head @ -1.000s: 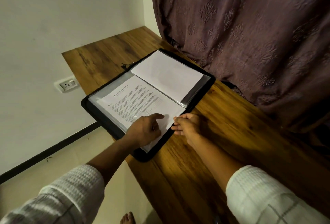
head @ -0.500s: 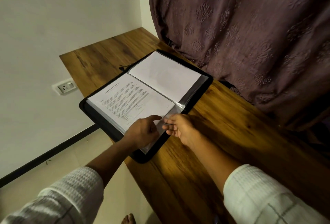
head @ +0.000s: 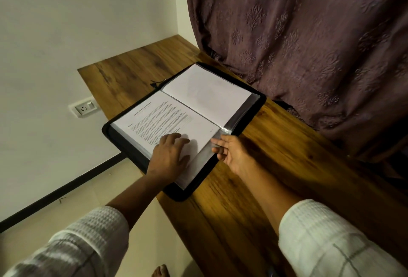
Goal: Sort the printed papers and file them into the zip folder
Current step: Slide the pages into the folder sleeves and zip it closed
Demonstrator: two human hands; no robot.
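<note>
- The wooden table (head: 276, 166) in front of me has a dark grain and runs along the purple curtain (head: 309, 44) on one side.
- The black zip folder (head: 123, 144) lies open flat on it, near the table's edge.
- My right hand (head: 231, 155) rests at the folder's near edge, over the wood.
- A small dark zip pull (head: 157, 82) trails onto the wood at the folder's far corner.

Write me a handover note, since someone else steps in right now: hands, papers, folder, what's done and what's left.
Left hand: flat, pressing on the printed page.
Right hand: open, fingertips at the clear sleeve's edge, gripping nothing.
Zip folder: open on the wooden table; a blank-looking sheet lies on the far half.
Done: printed page appears seated in its sleeve.
Left: no loose papers in view; check for more, then zip shut.
</note>
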